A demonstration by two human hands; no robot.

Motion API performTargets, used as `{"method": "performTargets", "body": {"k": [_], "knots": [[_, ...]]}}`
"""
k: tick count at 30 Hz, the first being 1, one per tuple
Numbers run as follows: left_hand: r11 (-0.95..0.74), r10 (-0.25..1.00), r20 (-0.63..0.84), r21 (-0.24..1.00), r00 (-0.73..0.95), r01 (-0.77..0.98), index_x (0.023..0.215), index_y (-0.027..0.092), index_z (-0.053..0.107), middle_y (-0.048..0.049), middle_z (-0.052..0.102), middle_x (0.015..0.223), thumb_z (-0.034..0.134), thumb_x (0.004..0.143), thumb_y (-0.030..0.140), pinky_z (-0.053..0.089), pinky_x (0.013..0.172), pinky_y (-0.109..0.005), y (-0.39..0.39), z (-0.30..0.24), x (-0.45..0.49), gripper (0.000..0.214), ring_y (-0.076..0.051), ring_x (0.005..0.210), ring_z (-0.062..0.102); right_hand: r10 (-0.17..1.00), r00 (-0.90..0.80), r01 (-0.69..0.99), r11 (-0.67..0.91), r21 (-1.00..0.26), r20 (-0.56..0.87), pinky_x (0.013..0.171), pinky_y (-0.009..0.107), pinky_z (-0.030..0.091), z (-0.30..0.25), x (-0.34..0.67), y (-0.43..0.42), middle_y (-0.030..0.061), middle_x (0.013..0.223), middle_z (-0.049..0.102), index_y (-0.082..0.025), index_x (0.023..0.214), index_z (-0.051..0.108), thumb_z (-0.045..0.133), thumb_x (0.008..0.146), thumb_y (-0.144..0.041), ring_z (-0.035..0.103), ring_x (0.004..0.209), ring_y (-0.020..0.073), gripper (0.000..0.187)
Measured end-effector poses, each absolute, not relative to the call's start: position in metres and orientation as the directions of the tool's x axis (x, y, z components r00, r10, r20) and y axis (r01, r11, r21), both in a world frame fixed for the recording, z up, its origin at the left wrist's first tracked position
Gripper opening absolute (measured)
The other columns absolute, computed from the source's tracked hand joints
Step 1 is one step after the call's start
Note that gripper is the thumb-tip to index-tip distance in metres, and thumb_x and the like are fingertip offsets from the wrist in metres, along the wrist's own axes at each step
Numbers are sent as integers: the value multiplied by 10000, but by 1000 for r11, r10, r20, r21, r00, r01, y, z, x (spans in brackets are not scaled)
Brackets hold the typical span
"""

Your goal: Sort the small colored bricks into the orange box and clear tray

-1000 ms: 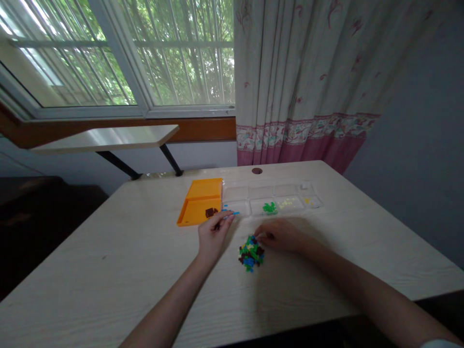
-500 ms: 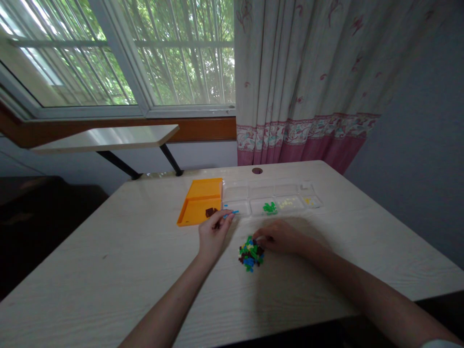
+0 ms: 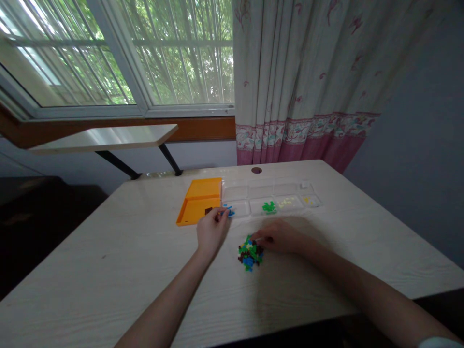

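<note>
My left hand (image 3: 211, 229) is over the near-left compartment of a clear divided tray (image 3: 243, 215). Its fingers are pinched, with small blue plastic pieces (image 3: 230, 212) at the tips; whether all of these are gripped or some lie in the compartment is hard to see. My right hand (image 3: 278, 237) rests at the upper right of a mixed pile of small toy pieces (image 3: 250, 252), in green, blue, dark brown and pale yellow. Its fingers are curled together against the pile, and whatever they pinch is hidden.
Green pieces (image 3: 268, 208), pale yellow pieces (image 3: 286, 202) and yellow pieces (image 3: 307, 200) lie in separate tray compartments. An open orange case (image 3: 194, 210) joins the tray's left, with dark brown pieces (image 3: 208, 210) inside. A raised shelf (image 3: 108, 137) stands at the table's back left.
My left fingertips have lowered slightly and shifted left at the compartment, and more blue now shows beside them. My right hand stays at the pile.
</note>
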State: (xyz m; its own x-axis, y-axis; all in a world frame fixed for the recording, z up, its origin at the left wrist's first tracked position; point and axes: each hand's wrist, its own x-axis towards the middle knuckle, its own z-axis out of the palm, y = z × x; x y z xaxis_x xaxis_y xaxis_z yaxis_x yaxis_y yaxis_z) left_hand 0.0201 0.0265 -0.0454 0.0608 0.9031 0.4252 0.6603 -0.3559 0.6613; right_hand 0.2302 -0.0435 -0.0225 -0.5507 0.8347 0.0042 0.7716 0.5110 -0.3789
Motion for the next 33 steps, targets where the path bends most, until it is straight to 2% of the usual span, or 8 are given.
{"method": "performTargets", "body": {"k": [7,13,17,21,23,29,33], "knots": [[-308,925,373,628,71,714,789,186,663,6,554,542,494,784,413,294,478,-194,28,-43,20,283,-120,504,492,827,-561,756,522,-394,20,677,225,409,-25,231,-43,-11,812,686,-263,970,646,467,825,-234,613,715,138,232],[-351,915,394,663,92,661,785,176,658,17,525,523,487,791,423,309,470,-191,28,-45,18,300,-109,482,470,840,-543,760,501,-415,20,621,217,398,-23,230,-46,-12,724,668,-245,960,634,483,805,-231,592,630,129,217],[-486,871,412,644,267,591,794,164,653,40,463,484,492,803,374,317,466,-177,23,-47,20,265,-87,453,435,863,-505,772,459,-439,13,593,210,379,-21,229,-47,-15,682,648,-234,955,619,490,808,-255,570,595,119,196],[-639,756,356,585,550,500,843,176,657,29,521,528,468,824,313,327,488,-169,11,-43,25,234,-78,480,454,905,-424,802,392,-451,33,529,197,348,-23,228,-44,-30,616,616,-205,960,591,507,809,-293,522,515,102,194],[-674,705,311,574,637,465,864,183,657,25,542,549,461,826,292,331,493,-166,6,-41,26,227,-78,494,464,915,-401,809,378,-450,47,509,195,333,-25,228,-43,-31,612,611,-199,955,591,509,810,-287,511,505,99,188],[-665,686,224,579,693,471,855,198,663,40,513,520,506,795,316,323,477,-157,2,-40,29,204,-72,471,444,902,-412,800,426,-421,131,522,202,334,-31,229,-41,-28,597,611,-205,929,619,519,817,-308,525,518,106,182],[-655,680,202,600,705,460,838,192,663,48,487,496,516,786,334,309,460,-154,1,-41,32,211,-68,454,425,872,-443,798,490,-351,209,561,217,347,-33,229,-40,-22,586,616,-207,920,630,518,824,-330,551,547,117,192]]}}
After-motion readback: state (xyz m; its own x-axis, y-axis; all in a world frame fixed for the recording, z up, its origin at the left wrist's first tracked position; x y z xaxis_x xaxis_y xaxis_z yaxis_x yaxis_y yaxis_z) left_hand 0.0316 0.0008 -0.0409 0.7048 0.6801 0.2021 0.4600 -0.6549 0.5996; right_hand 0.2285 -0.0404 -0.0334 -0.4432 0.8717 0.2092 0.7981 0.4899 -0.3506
